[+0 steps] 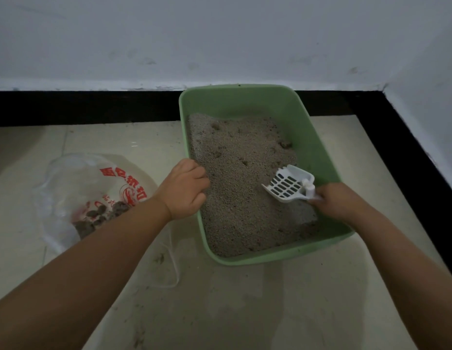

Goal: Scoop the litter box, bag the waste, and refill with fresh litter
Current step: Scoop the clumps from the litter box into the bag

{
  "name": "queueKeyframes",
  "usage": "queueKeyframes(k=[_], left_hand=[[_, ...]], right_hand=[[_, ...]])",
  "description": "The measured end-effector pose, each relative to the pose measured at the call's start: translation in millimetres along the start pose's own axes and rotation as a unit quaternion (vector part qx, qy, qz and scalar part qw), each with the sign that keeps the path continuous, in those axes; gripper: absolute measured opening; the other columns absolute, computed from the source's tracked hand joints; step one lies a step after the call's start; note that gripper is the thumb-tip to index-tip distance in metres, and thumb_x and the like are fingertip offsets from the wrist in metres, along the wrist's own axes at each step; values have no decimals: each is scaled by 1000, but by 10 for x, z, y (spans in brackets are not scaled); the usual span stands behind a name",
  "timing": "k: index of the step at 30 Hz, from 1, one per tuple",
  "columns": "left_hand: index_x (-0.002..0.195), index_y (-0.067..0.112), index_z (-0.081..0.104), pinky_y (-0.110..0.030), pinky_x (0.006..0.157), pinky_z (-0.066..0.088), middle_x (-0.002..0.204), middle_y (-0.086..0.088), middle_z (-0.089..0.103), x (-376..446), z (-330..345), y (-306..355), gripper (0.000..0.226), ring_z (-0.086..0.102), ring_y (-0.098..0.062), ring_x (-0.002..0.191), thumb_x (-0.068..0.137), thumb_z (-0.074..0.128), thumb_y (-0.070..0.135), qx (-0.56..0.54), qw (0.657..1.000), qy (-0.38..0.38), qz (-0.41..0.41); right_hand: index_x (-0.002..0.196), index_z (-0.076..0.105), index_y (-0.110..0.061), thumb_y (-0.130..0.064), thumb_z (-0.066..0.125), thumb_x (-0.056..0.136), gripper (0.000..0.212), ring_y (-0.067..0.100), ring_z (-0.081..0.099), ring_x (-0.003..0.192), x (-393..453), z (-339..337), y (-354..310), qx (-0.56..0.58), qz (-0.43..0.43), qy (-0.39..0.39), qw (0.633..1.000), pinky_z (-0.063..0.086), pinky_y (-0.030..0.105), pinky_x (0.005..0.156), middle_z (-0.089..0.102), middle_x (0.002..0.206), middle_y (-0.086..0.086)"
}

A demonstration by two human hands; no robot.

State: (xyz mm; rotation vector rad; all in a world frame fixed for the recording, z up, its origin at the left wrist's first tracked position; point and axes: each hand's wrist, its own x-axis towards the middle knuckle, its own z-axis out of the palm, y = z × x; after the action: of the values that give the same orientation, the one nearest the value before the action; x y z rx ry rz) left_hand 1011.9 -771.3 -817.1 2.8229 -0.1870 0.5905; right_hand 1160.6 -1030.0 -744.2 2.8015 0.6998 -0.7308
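Note:
A green litter box (320, 137) sits on the floor against the wall, filled with grey litter (240, 178). My left hand (185, 189) grips the box's left rim, fingers curled over the edge into the box. My right hand (338, 202) holds the handle of a white slotted scoop (286, 184), which hovers empty just above the litter at the box's right side. A dark clump (285, 144) lies in the litter near the far right wall. A clear plastic bag with red print (93, 188) lies on the floor left of the box, holding dark waste clumps.
The box stands in a corner: white wall behind, a black skirting band (93, 107) along the back and right. Pale floor tiles (219, 311) in front carry scattered dirt and a thin white cord (173, 261) beside the bag.

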Motion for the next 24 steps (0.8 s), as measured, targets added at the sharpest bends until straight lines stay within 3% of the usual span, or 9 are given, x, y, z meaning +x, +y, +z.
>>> queueKeyframes(k=[3,7,10,13,16,20,24], left_hand=[[53,4,55,-31,72,27,56,-10,48,8,15,-1,29,29,-20,70,69,36,20,3,1000,5,6],[53,5,54,-32,73,27,56,-10,47,14,28,-5,29,28,-19,70,69,35,21,4,1000,1,6],[54,5,54,-32,73,27,56,-10,47,20,46,-15,30,28,-20,70,69,35,21,3,1000,-3,6],[54,4,55,-32,72,28,57,-11,48,21,47,-16,31,28,-21,70,70,35,21,4,1000,-4,7],[54,4,56,-33,73,28,57,-11,48,22,61,-24,32,28,-21,69,70,34,21,7,1000,-6,4],[53,4,55,-33,73,29,56,-11,48,12,65,-9,31,29,-21,69,69,35,21,7,1000,-3,-5],[53,5,55,-32,74,29,57,-10,48,4,68,-13,30,30,-20,69,69,35,21,7,1000,2,-10]], right_hand=[[87,61,-2,-26,43,96,32,21,47,70,79,43,-14,5,-41,-7,999,36,26,65,52,74,8],[90,57,-7,-24,45,96,21,18,44,73,167,81,-117,20,-82,5,996,29,23,65,46,67,0],[107,57,2,-23,46,96,30,28,56,85,307,152,-287,47,-100,20,994,34,29,67,62,93,18],[116,54,3,-23,42,98,33,32,58,100,465,236,-543,67,-109,24,991,42,33,78,61,111,24],[116,54,2,-20,42,98,31,33,59,97,615,305,-817,126,-105,51,985,34,27,69,62,109,24],[116,55,2,-18,43,97,31,30,55,85,677,420,-992,201,-89,83,972,34,28,67,62,104,24],[99,58,2,-16,45,96,23,16,42,75,584,466,-900,219,-98,100,966,23,25,55,50,78,9]])
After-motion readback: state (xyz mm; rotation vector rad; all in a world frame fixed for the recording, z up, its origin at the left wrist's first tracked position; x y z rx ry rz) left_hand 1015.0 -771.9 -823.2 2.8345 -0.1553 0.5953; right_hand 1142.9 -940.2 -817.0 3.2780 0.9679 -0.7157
